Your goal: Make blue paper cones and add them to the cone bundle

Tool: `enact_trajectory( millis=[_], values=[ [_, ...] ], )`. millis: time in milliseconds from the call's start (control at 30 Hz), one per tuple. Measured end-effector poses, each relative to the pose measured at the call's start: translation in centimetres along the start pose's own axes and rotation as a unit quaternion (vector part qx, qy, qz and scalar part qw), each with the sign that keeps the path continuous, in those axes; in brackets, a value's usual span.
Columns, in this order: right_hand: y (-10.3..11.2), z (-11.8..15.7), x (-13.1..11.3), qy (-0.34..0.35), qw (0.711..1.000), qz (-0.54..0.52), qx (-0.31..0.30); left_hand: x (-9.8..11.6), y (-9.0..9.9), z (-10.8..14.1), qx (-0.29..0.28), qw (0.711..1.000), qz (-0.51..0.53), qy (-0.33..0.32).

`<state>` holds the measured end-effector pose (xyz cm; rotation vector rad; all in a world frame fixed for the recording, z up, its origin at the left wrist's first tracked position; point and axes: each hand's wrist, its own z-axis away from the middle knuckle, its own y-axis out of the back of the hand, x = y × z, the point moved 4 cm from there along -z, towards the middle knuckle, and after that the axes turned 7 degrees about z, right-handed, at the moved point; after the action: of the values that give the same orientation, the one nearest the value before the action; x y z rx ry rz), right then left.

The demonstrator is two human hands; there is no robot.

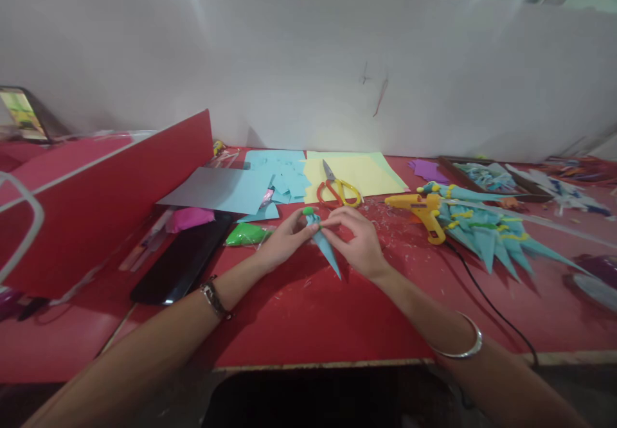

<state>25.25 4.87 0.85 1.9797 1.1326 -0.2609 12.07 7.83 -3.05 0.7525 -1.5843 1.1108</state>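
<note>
Between my two hands, over the middle of the red table, is a light blue paper cone [326, 252] with its point toward me and a green ball [308, 211] at its top. My left hand [285, 241] holds the cone near its top, fingers closed round it. The fingertips of my right hand [357, 238] are pinched together against the cone's right side; anything small between them is too tiny to make out. A packet of green clay [247, 234] lies just left of my left hand. Scissors [340, 190] with red and yellow handles lie beyond my hands.
A yellow glue gun [421, 209] with a black cord lies on the right, beside several blue paper cones [486, 241]. Blue paper [279, 171] and yellow paper [361, 169] lie at the back. A black phone [186, 261] and red panel [120, 203] stand left.
</note>
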Motion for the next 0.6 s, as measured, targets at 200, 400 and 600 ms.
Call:
enact_trajectory(
  millis=[200, 400, 600],
  values=[
    [0.1, -0.1, 0.3, -0.014, 1.000, -0.014, -0.011, 0.2, 0.0, 0.0, 0.005, 1.000, -0.001, -0.003],
    [-0.3, -0.1, 1.6, -0.091, 0.992, -0.088, -0.008, 0.8, -0.4, 0.1, 0.004, 1.000, 0.002, 0.014],
    [-1.1, 0.0, 1.9, -0.123, 0.981, -0.139, -0.058, 0.6, -0.3, 0.0, -0.018, 0.998, -0.068, 0.006]
  ],
)
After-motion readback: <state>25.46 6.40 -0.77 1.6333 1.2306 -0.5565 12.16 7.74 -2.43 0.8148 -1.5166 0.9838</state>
